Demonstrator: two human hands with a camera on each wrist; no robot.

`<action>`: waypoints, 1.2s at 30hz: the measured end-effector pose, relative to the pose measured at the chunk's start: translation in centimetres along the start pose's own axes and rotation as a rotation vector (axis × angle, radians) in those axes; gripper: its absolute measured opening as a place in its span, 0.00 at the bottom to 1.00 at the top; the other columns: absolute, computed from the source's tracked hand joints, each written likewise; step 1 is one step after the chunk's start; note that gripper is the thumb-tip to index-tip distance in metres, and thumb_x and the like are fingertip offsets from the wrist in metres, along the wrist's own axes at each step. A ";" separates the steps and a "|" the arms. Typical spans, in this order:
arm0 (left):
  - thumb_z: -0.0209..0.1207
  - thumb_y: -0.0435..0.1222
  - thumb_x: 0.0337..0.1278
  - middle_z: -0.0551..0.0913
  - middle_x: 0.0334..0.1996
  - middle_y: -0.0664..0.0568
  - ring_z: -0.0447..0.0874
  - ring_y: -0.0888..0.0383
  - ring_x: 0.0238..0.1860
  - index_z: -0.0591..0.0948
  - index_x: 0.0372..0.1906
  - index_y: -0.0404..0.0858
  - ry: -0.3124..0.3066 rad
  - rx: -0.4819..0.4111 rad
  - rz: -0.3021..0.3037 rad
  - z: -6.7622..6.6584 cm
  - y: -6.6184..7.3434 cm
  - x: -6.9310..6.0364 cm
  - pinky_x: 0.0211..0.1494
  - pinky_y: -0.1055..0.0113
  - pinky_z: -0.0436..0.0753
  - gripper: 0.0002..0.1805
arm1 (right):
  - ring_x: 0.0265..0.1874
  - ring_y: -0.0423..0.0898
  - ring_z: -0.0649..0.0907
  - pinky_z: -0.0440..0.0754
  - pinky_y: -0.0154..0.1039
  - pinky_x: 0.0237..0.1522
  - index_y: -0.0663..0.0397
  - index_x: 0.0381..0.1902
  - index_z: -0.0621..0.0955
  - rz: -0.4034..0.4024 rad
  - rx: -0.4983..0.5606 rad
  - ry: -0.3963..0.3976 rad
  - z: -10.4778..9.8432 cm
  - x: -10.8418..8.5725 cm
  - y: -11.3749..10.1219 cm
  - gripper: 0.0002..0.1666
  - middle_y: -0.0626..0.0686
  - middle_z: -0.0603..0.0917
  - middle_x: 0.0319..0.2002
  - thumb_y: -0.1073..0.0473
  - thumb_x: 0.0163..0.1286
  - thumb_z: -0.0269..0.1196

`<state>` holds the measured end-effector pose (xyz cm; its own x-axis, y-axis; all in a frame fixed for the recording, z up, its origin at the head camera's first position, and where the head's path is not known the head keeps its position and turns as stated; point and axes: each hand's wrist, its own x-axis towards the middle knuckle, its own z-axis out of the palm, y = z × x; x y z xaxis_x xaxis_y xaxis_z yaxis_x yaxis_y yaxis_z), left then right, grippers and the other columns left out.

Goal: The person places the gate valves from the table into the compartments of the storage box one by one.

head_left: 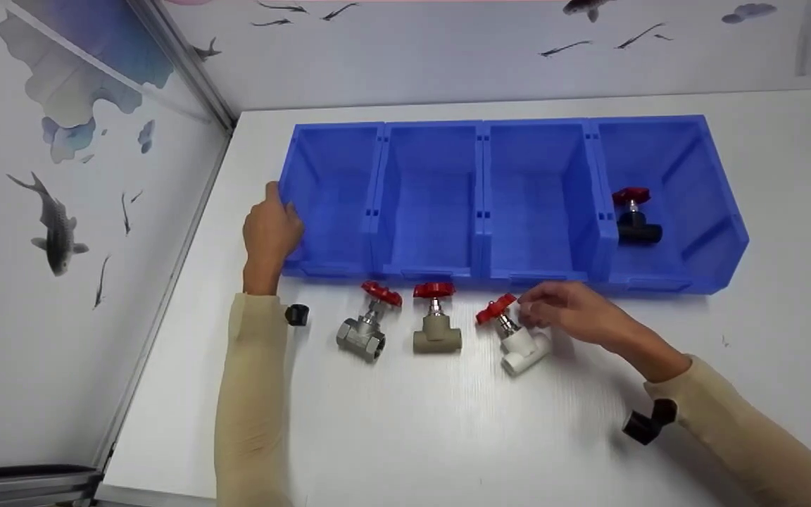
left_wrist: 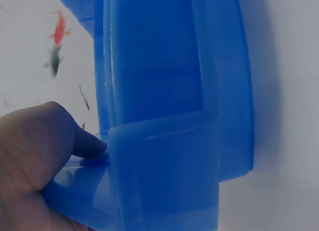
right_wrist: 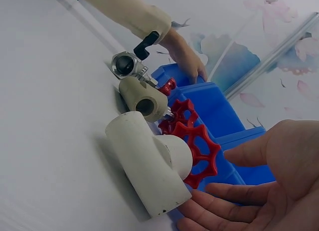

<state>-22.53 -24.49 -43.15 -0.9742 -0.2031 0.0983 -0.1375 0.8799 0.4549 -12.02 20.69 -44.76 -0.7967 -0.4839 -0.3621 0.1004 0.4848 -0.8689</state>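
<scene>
My left hand (head_left: 270, 229) grips the left side wall of the leftmost blue bin (head_left: 331, 271); in the left wrist view the thumb (left_wrist: 89, 143) presses against the bin's rim. Beside a white valve (head_left: 522, 350) with a red handwheel (right_wrist: 203, 153) is my right hand (head_left: 574, 313), its thumb and fingers apart and nothing held between them. The fingertips are close to the handwheel; whether they touch it I cannot tell. Left of the white valve lie a tan valve (head_left: 437, 336) and a silver metal valve (head_left: 362, 338), each with a red handwheel.
Several blue bins stand joined in a row behind the valves. Inside the rightmost bin (head_left: 694, 190) lies a black valve (head_left: 638, 231) with a red handwheel. White panels (head_left: 448, 56) with painted fish border the white table (head_left: 405, 422) at the back and left.
</scene>
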 end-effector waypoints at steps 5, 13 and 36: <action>0.47 0.36 0.72 0.81 0.50 0.26 0.83 0.31 0.49 0.64 0.70 0.28 0.004 0.001 -0.002 0.0 -0.1 0.0 0.50 0.41 0.79 0.26 | 0.47 0.53 0.85 0.79 0.51 0.55 0.64 0.57 0.78 0.000 0.014 -0.003 0.2 0.4 0.3 0.20 0.60 0.86 0.48 0.56 0.76 0.55; 0.47 0.37 0.72 0.81 0.50 0.26 0.82 0.31 0.49 0.64 0.70 0.29 0.001 -0.004 -0.004 0.1 -0.2 0.1 0.50 0.40 0.79 0.26 | 0.46 0.51 0.84 0.80 0.45 0.50 0.64 0.58 0.78 0.013 -0.004 -0.010 0.5 0.6 0.6 0.22 0.59 0.85 0.49 0.54 0.76 0.56; 0.48 0.36 0.72 0.82 0.48 0.26 0.84 0.31 0.45 0.65 0.69 0.28 0.029 -0.018 0.023 0.1 -0.2 -0.1 0.46 0.41 0.80 0.26 | 0.40 0.47 0.79 0.77 0.40 0.42 0.64 0.60 0.78 0.005 -0.004 -0.081 1.7 0.6 0.2 0.23 0.56 0.83 0.46 0.54 0.74 0.58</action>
<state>-22.42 -24.65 -43.33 -0.9714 -0.1959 0.1341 -0.1121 0.8765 0.4681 -11.46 19.25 -45.77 -0.7454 -0.5389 -0.3924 0.1014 0.4901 -0.8657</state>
